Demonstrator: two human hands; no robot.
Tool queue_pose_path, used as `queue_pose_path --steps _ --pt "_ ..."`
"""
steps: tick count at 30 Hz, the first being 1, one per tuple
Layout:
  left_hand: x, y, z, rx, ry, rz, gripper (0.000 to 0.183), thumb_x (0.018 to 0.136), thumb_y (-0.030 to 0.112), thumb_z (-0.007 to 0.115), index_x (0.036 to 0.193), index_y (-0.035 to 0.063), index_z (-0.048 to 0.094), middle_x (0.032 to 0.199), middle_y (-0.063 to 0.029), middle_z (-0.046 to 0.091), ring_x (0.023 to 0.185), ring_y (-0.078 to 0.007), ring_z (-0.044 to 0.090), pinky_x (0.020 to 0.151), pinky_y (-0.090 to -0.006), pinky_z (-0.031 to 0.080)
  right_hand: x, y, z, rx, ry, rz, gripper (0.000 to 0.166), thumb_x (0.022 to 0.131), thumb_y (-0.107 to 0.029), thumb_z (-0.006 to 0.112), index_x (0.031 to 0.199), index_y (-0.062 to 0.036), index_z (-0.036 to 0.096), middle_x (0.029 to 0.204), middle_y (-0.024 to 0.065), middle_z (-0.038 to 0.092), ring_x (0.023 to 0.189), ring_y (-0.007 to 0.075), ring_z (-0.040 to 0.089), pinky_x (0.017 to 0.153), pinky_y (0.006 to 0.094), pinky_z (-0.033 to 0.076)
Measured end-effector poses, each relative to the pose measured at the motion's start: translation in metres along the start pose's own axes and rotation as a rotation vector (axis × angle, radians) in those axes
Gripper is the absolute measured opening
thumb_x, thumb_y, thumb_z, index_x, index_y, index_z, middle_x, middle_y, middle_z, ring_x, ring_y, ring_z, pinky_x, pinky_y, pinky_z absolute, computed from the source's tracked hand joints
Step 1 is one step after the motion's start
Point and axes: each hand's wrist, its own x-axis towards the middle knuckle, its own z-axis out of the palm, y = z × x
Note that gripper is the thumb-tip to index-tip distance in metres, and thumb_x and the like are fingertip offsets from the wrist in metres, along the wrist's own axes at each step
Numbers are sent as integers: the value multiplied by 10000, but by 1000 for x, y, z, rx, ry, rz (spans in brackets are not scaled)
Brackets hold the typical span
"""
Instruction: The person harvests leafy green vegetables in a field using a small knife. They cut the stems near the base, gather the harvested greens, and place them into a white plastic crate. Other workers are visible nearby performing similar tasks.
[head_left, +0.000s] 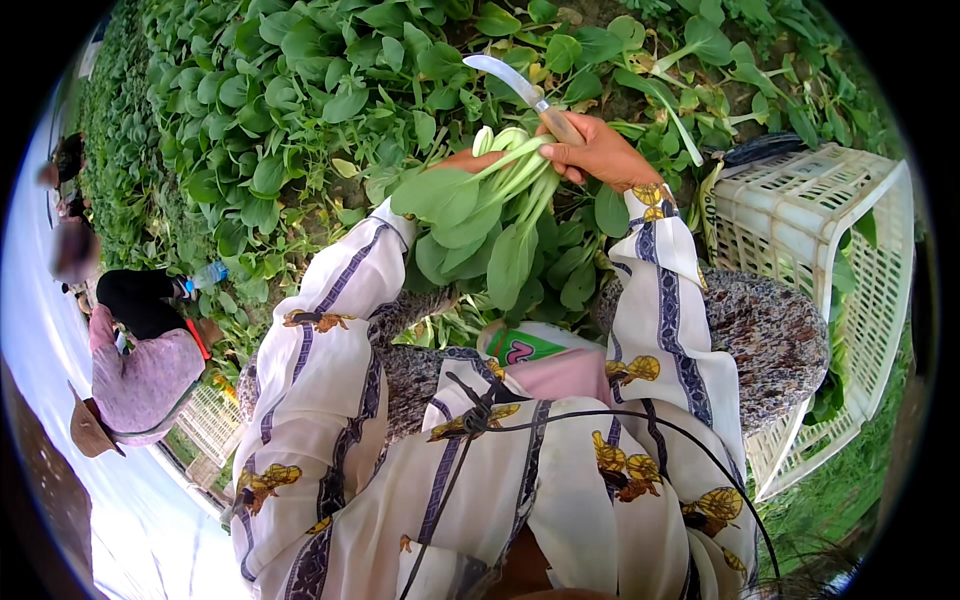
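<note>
A bunch of leafy greens (517, 195), with pale stalks and broad leaves like bok choy, lies across my left hand (469, 160). Its leaves hide most of that hand, and the stalk ends point away from me. My right hand (600, 150) grips the wooden handle of a curved-blade knife (517, 82), its blade angled up and to the left. The thumb of the same hand presses on the stalks at the bunch's right side. Growing greens (315, 97) fill the ground beyond both hands.
To my right a white plastic crate (780, 202) lies on its side with greens inside. Between my knees sits a printed plastic package (525, 341). At left a person in a brown hat (97, 424) sits near a water bottle (206, 276) and another crate (206, 420).
</note>
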Motion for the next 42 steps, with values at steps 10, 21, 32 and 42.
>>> queue_pose_path --steps 10,21,32,42 --pt "-27 10 57 -10 -37 51 452 902 285 546 1278 69 416 1056 -40 579 878 -112 592 725 -254 490 -62 -44 11 -291 38 -96 310 831 -186 652 1065 -27 523 701 -1 544 539 61 499 496 217 425" --pt "-31 -12 106 184 -277 46 663 805 315 615 1346 64 325 1167 -94 520 1012 -181 556 839 -312 464 -151 -65 35 -611 249 -125 357 784 -272 686 994 -24 536 668 60 556 604 154 555 531 319 426" --pt "-70 -17 140 151 -282 47 817 725 334 653 1385 51 264 1253 -125 465 1113 -221 514 944 -348 421 -169 -68 51 -16 534 -232 330 770 -300 693 745 2 562 555 34 500 441 108 460 417 285 349" --pt "-75 29 182 127 -374 405 931 683 399 708 1408 100 205 1246 -172 472 1130 -241 505 950 -341 438 -303 -107 26 -433 1040 -422 332 833 -311 657 951 -9 584 652 -11 505 579 69 459 507 250 368"
